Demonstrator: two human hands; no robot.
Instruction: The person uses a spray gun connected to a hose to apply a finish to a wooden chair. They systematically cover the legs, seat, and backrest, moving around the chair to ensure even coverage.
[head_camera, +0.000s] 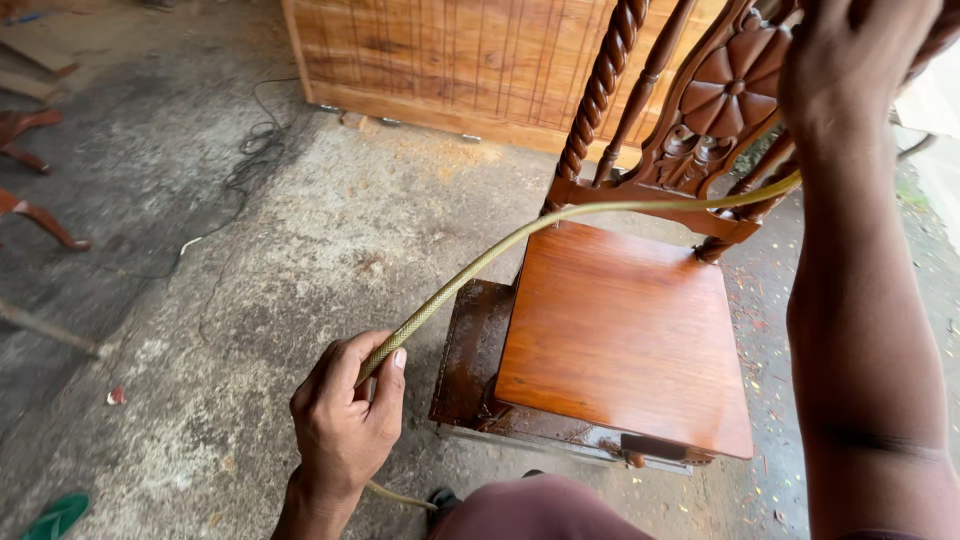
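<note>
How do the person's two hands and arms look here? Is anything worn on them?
Both are bare. The left hand wears no glove, ring or watch, and its wrist shows no sleeve; the thumbnail is short and pale. The right hand is also ungloved, and its forearm is uncovered along its whole visible length, with a thin dark line across it near the elbow.

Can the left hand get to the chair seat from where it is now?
Probably yes: the left hand grips the hose just beside the bare chair seat, with nothing between, though it would need to drop the hose.
</note>
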